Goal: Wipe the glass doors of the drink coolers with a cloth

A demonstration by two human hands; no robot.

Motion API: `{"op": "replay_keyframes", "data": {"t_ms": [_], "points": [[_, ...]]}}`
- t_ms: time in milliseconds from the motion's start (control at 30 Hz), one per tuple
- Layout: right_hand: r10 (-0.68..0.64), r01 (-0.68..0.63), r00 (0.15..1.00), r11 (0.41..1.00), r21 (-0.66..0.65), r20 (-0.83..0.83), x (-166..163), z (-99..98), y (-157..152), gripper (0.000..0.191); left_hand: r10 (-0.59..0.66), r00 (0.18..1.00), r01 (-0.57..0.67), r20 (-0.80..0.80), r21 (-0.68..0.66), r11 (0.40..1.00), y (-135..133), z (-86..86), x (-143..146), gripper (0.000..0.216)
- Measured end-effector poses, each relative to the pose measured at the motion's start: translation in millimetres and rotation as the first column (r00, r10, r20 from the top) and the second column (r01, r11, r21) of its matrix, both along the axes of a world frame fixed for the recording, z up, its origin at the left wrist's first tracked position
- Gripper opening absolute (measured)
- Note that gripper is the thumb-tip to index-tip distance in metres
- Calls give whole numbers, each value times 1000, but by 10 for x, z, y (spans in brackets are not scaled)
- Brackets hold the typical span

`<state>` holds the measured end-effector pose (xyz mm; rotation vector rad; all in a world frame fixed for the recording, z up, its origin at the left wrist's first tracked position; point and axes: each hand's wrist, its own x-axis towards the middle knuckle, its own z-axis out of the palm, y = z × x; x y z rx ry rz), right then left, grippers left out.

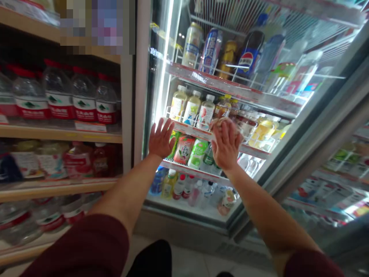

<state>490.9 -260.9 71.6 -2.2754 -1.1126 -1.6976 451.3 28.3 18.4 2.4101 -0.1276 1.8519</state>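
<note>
both arms reach into the open fridge (161, 57); left hand (160, 137) spread flat near the middle shelf (198, 132); right hand (226, 145) closing on a bottle (220, 122) there; next likely needs a firmer grasp.

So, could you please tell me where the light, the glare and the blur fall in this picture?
In the head view, a bright light strip along the open cooler's left edge glares white and washes out nearby bottles; the glass door on the right reflects hazily; the right hand and what it holds are motion-blurred, the left hand is sharper; the wooden shelves are dim and soft; a pixelated patch sits at upper left.
</note>
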Motion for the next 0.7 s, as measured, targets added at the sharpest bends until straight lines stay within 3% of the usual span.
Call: {"op": "replay_keyframes", "data": {"t_ms": [100,133,200,267,300,367,433,467,500,567,633,700], "points": [[95,-87,995,948,-308,11,33,-210,-257,62,4,999,-5,-39,-27,1000,-4,9,-11,62],[96,-84,995,942,-324,20,47,-256,-321,61,2,999,-4,-51,-36,999,-6,12,-14,62],[17,-11,999,990,-143,44,66,-328,-396,60,-4,998,1,-59,-41,999,-9,15,-16,62],[-68,65,997,995,70,35,58,-410,-393,58,-7,999,6,-54,-32,999,-12,15,-15,63],[-68,66,997,995,77,24,42,-462,-368,57,-7,999,6,-50,-26,1000,-13,15,-14,63],[15,-16,1000,993,-114,-4,-6,-567,-300,56,-4,999,3,-45,-24,1000,-17,14,-12,63],[109,-117,993,935,-334,-40,-49,-629,-235,55,-4,999,2,-47,-30,1000,-22,13,-13,63],[126,-134,991,922,-363,-47,-60,-633,-209,55,-4,999,2,-48,-33,999,-25,13,-14,63],[117,-124,992,938,-325,-42,-63,-619,-184,55,-4,999,2,-49,-35,999,-27,13,-17,63],[58,-59,998,992,-111,-12,-52,-569,-126,56,-3,999,1,-54,-33,999,-29,14,-24,63],[20,-20,1000,999,32,2,-40,-534,-49,56,-5,999,4,-53,-27,1000,-27,15,-29,63],[56,-55,998,996,-76,4,-42,-540,32,56,-8,999,7,-52,-18,1000,-23,15,-29,63]]}}
